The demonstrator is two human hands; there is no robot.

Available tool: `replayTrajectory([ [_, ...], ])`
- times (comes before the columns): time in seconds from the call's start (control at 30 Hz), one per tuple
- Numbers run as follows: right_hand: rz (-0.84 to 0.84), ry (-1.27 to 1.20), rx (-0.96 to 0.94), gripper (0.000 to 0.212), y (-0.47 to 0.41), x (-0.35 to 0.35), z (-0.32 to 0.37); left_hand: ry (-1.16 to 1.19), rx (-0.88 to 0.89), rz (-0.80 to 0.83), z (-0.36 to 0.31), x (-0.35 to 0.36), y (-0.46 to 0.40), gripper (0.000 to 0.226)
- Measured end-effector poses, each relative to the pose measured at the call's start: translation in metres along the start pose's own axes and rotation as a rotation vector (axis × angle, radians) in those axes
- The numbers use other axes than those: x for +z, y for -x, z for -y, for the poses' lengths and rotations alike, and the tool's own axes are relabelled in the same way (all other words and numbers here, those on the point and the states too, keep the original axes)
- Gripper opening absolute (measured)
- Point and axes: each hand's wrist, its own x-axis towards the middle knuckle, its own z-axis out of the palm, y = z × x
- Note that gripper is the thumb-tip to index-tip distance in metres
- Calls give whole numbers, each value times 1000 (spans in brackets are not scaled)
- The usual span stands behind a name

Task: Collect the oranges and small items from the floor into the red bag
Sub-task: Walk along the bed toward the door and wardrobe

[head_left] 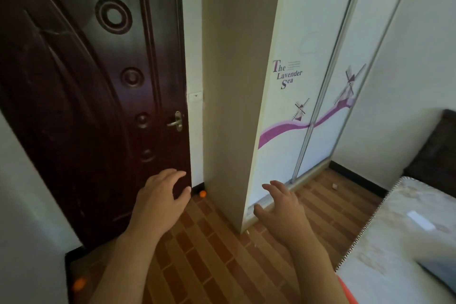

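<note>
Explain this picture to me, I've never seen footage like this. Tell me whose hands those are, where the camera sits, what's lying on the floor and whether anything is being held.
There is one picture, taken by a wide-angle camera worn on a person's head, looking forward and down. The two bare arms reaching out are that person's own. The left hand and right hand are both spread open in the air and hold nothing. On the brick-patterned floor an orange lies at the foot of the dark door, beside the wardrobe. A second orange, blurred, lies at the lower left. A small pale scrap lies near the wardrobe's sliding doors. A mattress fills the right. No red bag is in view.
</note>
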Motion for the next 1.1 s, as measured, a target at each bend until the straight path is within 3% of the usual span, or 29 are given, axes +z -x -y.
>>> replayTrajectory([
  [0.4, -91, 110, 228, 69, -17, 6, 28, 123, 219, 157, 27, 38, -95, 48],
  [0.87, -38, 107, 210, 67, -102, 51, 53, 116, 94, 105, 90, 43, -151, 47],
  [1.1, -74, 63, 184, 68, -182, 52, 25, 56, 106, 57, 69, 52, -213, 45],
])
